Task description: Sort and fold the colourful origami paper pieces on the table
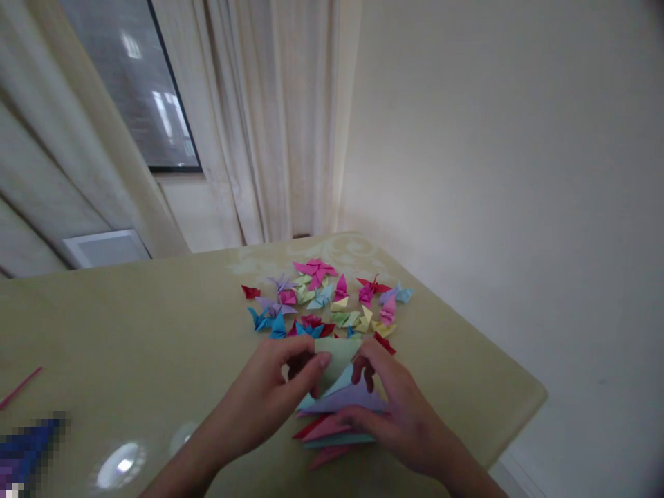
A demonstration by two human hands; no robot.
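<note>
My left hand point(267, 398) and my right hand point(397, 408) meet over a pale green sheet of paper point(337, 354) near the table's front. Both hands pinch that sheet with thumb and fingers closed on its edges. Under them lies a small stack of coloured paper sheets point(339, 415) in lilac, light blue, red and pink, and my right palm rests on it. Just beyond the hands, several small folded paper figures point(321, 301) in pink, blue, green, yellow, purple and red are scattered on the yellowish-green table point(129, 332).
The table's right edge and rounded corner point(537, 394) are close to my right arm. A thin pink strip point(21, 387) lies at the far left. Cream curtains point(259, 117), a dark window point(135, 76) and a plain wall stand behind the table.
</note>
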